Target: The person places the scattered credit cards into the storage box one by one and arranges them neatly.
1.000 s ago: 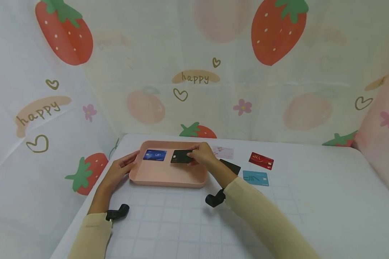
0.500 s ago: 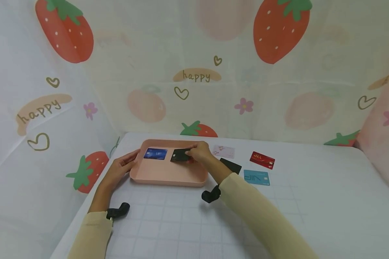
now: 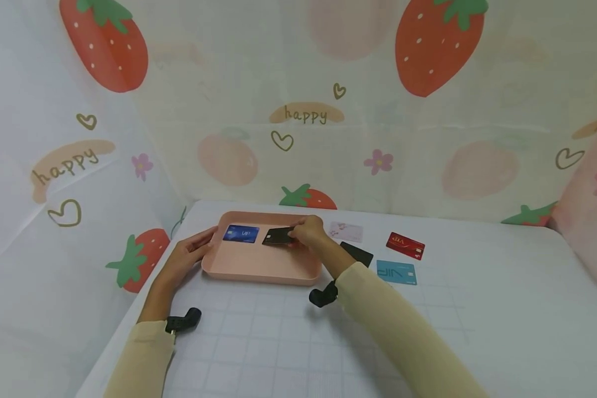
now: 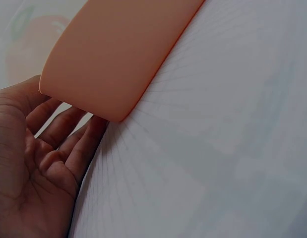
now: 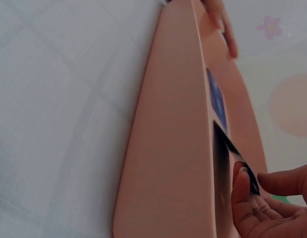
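Both arms reach forward over the counter [image 3: 258, 342] in pale yellow sleeves [image 3: 403, 331]; the right one slants leftward from the lower right, the left one runs up the left side. The left hand [image 3: 181, 258] lies at the left end of a pink tray [image 3: 258, 264], fingers loosely extended against its rim. The right hand [image 3: 309, 231] is over the right part of the tray, its thumb and fingertips pinching a black card [image 3: 277, 236] by its right end.

Inside the tray, a blue VIP card [image 3: 241, 233] lies flat to the left of the black one — the two are apart. To the right of the tray, on the counter, are a pale pink card [image 3: 346, 231], a second dark card [image 3: 356, 255] partly hidden by the right forearm, a red VIP card [image 3: 405, 246] and a light blue VIP card [image 3: 396, 272].

The right wrist view shows the held card tilted, its gripped end raised and its far end low within the tray; whether that low end touches the tray floor cannot be told. The left wrist view gives the palm and the tray's outer wall close up — the cards are seen only in the other two views
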### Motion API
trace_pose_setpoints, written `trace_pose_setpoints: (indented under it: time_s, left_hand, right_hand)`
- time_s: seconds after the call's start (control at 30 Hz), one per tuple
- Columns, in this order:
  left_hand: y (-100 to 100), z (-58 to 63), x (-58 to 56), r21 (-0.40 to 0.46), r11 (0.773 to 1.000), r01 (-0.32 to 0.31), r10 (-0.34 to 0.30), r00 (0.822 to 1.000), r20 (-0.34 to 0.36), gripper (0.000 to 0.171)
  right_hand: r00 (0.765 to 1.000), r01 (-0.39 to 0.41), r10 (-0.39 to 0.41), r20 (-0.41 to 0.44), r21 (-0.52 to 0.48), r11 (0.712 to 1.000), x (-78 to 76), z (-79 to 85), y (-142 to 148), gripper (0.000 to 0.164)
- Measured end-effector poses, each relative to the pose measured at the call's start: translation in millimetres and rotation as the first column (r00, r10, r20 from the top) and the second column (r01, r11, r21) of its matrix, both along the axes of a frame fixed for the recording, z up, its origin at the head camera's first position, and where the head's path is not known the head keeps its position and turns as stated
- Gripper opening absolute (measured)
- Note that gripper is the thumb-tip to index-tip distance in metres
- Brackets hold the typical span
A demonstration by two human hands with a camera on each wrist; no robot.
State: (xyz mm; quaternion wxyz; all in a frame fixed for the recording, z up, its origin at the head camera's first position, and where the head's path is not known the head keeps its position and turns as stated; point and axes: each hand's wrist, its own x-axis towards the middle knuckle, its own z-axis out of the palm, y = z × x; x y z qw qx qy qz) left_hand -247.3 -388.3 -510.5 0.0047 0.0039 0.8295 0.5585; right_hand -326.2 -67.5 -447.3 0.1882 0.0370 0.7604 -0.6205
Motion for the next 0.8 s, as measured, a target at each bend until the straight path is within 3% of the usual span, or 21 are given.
trace_pose_setpoints:
  time_s: [0.23, 0.8]
  left_hand:
    - [1.1, 1.3, -0.6, 0.002, 1.0, 0.002, -0.002, 1.0, -0.005, 0.055]
    - [2.2, 3.4, 1.1, 0.008, 1.0, 0.004, -0.004, 1.0, -0.007, 0.054]
  right_hand:
    - [0.997, 0.031, -0.024, -0.071, 0.1, 0.994, 0.8, -3.8, -6.3, 0.033]
    - [0.995, 0.012, -0.001, -0.098, 0.102, 0.995, 2.1, -1.5, -9.7, 0.027]
